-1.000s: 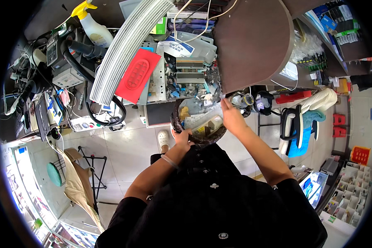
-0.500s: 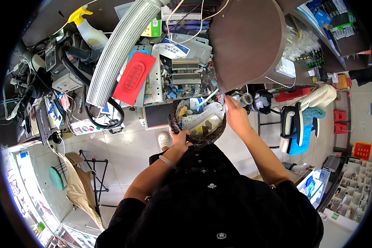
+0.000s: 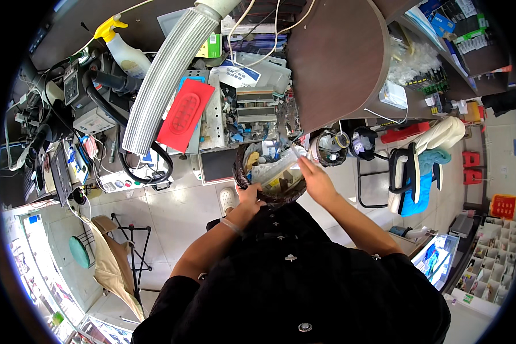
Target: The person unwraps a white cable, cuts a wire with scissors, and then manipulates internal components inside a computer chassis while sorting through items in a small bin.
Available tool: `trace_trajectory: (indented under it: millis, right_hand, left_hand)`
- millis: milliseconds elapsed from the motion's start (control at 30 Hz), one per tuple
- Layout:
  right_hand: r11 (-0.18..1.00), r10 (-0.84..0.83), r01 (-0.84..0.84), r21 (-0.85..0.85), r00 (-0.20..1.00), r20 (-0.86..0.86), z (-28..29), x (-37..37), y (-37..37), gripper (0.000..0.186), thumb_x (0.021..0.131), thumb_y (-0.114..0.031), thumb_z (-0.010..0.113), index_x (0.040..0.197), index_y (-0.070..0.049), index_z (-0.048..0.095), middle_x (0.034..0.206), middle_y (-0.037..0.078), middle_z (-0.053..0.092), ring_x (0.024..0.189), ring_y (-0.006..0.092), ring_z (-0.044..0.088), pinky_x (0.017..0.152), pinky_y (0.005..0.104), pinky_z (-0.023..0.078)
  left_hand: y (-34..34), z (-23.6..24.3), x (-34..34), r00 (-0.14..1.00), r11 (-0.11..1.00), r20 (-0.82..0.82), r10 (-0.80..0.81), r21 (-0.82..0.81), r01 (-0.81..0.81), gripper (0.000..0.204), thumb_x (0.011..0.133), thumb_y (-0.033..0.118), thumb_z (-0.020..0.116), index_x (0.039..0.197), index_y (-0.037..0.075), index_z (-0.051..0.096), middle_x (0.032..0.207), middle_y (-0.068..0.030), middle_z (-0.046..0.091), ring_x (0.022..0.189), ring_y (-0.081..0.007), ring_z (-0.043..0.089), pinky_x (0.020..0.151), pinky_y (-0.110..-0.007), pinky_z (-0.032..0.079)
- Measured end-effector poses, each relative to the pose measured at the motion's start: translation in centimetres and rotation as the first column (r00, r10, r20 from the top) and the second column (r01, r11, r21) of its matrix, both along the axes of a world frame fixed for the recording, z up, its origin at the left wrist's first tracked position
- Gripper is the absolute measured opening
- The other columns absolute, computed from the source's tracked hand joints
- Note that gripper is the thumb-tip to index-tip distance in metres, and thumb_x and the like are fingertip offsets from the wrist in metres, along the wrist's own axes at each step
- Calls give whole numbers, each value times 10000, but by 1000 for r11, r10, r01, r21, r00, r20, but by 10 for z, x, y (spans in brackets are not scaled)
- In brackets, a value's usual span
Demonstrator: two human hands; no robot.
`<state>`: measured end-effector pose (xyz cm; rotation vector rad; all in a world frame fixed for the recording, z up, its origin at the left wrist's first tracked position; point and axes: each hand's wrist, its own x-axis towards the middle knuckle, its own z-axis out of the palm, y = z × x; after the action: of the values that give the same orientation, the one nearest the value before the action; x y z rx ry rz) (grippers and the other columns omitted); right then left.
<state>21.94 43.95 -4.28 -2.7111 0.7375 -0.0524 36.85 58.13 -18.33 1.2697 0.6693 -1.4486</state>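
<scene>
My left hand (image 3: 250, 194) grips the dark lined rim of a bin (image 3: 240, 175), which holds scraps and crumpled clear plastic (image 3: 269, 169). At the bin's right side my right hand (image 3: 317, 182) has its fingers closed on a thin pale item (image 3: 294, 153), too small to identify, reaching over the contents. Just beyond, the debris-littered desk edge (image 3: 258, 132) carries small parts and two metal blocks (image 3: 257, 115) below a brown curved board (image 3: 335, 69). A second dark bin (image 3: 329, 148) stands right of my right hand.
A red mat (image 3: 184, 114) lies under a ribbed white hose (image 3: 160, 77). A spray bottle (image 3: 126, 54), cables and equipment crowd the left. A padded chair (image 3: 413, 178) is at right, a folding stand (image 3: 132, 246) at lower left, and a pale shoe (image 3: 227, 199) on the tiled floor.
My right hand has moved down and slightly left with the thin item, lower over the bin. My left hand stays on the rim.
</scene>
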Motion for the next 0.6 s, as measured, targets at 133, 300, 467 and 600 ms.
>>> trace_trajectory:
  millis: [133,300,467,600]
  right_hand:
    - [999,-42,41,17,995,92,20,-9,17,454,731,94,440,1179,23,471,1184,207,489,948,372,541,835,390,446]
    - [972,-167,184,-147,978,124,25,32,-18,464,729,78,475,1191,60,438,1195,265,433,1010,404,488,868,406,423]
    - [932,-239,252,-260,968,80,-5,96,-52,448,745,53,456,1180,141,399,1223,304,387,1033,431,465,900,412,405]
    - [906,-285,288,-310,957,56,-16,128,-62,408,786,-1,430,1155,169,403,1231,311,380,1021,422,478,900,409,414]
  left_hand:
    - [-2,11,3,1000,1000,10,-21,-3,21,596,604,-27,577,1089,173,293,896,-80,420,703,-226,430,577,-496,413]
    - [0,10,2,1000,1000,-22,-3,4,3,577,601,-24,579,1073,176,314,871,-78,431,674,-224,438,579,-509,412]
    - [-11,53,5,998,995,63,2,98,-8,245,606,1,548,825,77,470,734,-89,431,604,-236,466,802,-543,407]
    - [-8,46,4,999,996,38,22,83,-25,243,606,-3,550,822,74,468,746,-92,443,615,-242,478,766,-530,419]
